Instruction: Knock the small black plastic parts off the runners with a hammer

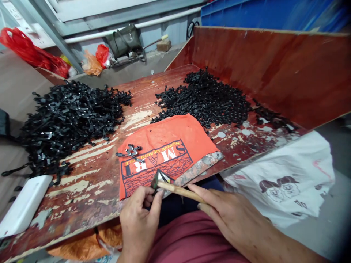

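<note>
Cloth of a creased maroon garment [189, 241] lies nearest me, between my forearms. My right hand [233, 210] has its fingers closed on a pale, slender wooden handle [179, 191], the forefinger laid along it. My left hand [141, 219] is at the handle's far end, thumb and forefinger drawn close together by a small dark block-like piece [155, 181]; I cannot tell whether they pinch it or something hidden. Handle and piece are just over the near edge of an orange cloth with printed lettering [161, 128], which partly covers a grey mottled slab [204, 166]. Right of it hangs a white bag with drawn faces [309, 157]; on the left a white rounded-edge box [26, 204] rests on the worn red-brown wooden surface [76, 186]. A few black jointed parts [133, 149] lie on the orange cloth. Beyond are a large heap of black linked pieces [76, 113] to the left and a broad heap of small black pieces [211, 98] to the right, before a tall red-brown board [274, 69]. Farther back sit an olive-green bag [127, 38] and a blue plastic crate [246, 14].
</note>
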